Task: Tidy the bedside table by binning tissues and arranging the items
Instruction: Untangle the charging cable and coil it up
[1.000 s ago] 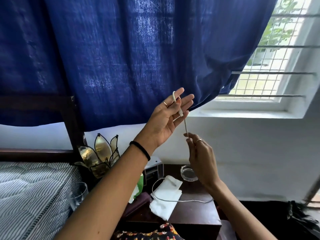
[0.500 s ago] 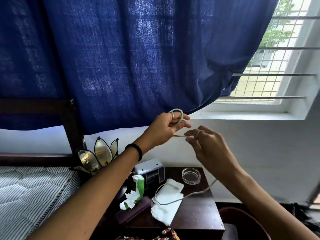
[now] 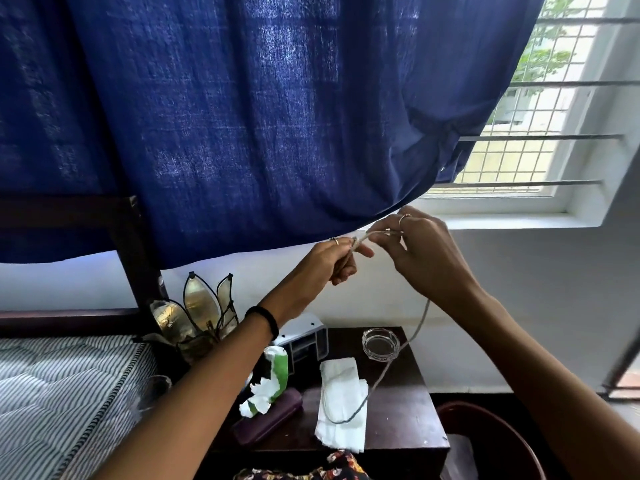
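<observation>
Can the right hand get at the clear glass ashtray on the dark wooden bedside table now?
Probably not yet: the right hand is pinching the white cable, wound by the left hand. The ashtray lies uncovered below, cable passing beside it, so the way looks free once the hand lets go.

Curtain [image 3: 242, 116]: deep blue, light mottling through weave. Mattress [image 3: 62, 393]: white with thin dark stripes, quilted. Surface [image 3: 405, 420]: dark brown wood. Cable [image 3: 377, 382]: grey-white. Flat tissue [image 3: 341, 414]: white. Crumpled tissue [image 3: 258, 398]: white, beside green-and-white packet [image 3: 278, 370]. Case [image 3: 266, 419]: dark purple. Ashtray [image 3: 380, 344]: clear glass. Wristband [image 3: 265, 320]: black. Wall [image 3: 554, 306]: white. Bin [image 3: 491, 441]: dark reddish-brown. Cloth at bottom edge [image 3: 332, 469]: black with red-orange print.
</observation>
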`<state>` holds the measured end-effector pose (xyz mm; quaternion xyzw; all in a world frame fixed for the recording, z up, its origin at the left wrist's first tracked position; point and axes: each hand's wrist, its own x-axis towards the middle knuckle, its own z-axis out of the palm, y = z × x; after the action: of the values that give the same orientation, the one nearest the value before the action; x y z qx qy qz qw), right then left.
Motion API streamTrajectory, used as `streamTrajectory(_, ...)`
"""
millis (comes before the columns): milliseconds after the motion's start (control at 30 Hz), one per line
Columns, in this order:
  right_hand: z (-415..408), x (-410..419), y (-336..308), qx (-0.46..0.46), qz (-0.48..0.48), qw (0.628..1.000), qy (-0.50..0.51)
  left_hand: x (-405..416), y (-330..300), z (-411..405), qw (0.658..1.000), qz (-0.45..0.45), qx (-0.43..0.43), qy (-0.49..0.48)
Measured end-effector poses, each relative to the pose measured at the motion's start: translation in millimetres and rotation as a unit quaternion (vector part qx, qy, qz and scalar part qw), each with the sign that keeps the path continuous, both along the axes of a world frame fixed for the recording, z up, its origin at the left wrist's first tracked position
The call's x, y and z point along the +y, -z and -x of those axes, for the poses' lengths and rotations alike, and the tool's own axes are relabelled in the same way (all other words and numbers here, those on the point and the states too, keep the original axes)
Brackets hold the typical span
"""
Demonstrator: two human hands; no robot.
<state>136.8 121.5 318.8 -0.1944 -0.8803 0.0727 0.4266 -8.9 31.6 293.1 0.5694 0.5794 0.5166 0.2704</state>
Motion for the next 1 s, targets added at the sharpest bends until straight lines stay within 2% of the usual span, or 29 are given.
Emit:
streamTrajectory(100,10.8,2.5,2.5,0.041,0.002,0.999,0.006,-0.4,3.8,-0.1,0.999,-0.013,-0.049,0.011)
streamTrajectory(200,21.9,4.3,12.1,0.076,0.041,0.996,-0.006,-0.1,2.9,-1.0,0.985,-0.056,-0.16,0.038)
streamTrajectory(300,32.9,1.0,26.8,0.117,0.109,0.984,-0.073,2.7,-1.1,-0.8,0.954,-0.078,-0.279,0.073)
streamTrajectory(400,46.4,-1.1,49.5,0.149,0.224,0.957,-0.104,5.9,-1.4,0.9,0.913,-0.094,-0.382,0.108)
streamTrajectory(533,62.1,0.3,78.5,0.163,0.347,0.915,-0.13,12.0,-0.8,11.7,0.86,-0.138,-0.471,0.138)
streamTrajectory(633,70.8,1.8,99.8,0.129,0.383,0.904,-0.141,17.4,-0.4,22.3,0.849,-0.169,-0.483,0.13)
streamTrajectory(733,77.1,0.9,113.7,0.088,0.408,0.897,-0.148,22.2,2.1,33.4,0.854,-0.172,-0.479,0.109)
streamTrajectory(867,78.1,-3.4,114.9,0.02,0.342,0.933,-0.113,25.5,4.7,50.1,0.866,-0.17,-0.468,0.048)
streamTrajectory(1000,75.0,-8.9,98.8,-0.028,0.23,0.97,-0.067,29.9,1.6,57.8,0.914,-0.162,-0.372,-0.005)
